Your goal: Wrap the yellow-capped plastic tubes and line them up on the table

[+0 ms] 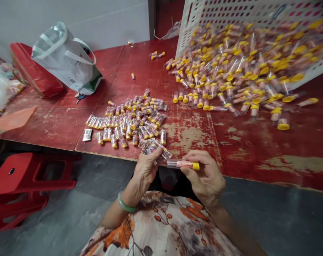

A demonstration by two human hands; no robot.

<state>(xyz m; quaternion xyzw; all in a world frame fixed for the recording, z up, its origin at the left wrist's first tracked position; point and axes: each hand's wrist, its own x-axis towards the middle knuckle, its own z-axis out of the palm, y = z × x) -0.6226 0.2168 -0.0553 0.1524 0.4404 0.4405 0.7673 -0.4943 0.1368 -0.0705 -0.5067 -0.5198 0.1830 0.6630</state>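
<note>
My right hand (208,176) pinches a clear plastic tube (180,164) with a yellow cap and reddish-white contents, its cap pointing right. Over the table's front edge, my left hand (144,169) is closed on a bunch of small silvery packets (151,145) with purple print. The tube's clear end lies close to the left fingers; I cannot tell whether they touch. Just beyond my left hand, many similar yellow-capped tubes (124,122) lie in rough rows and a heap. A single silvery sachet (87,134) rests at their left.
A white perforated basket (185,32) lies tipped at the right, yellow-capped tubes (231,67) spilling onto the worn red table (188,131). A white bag (70,67) and keys (80,97) are at the back left. Red stools (20,174) stand below left.
</note>
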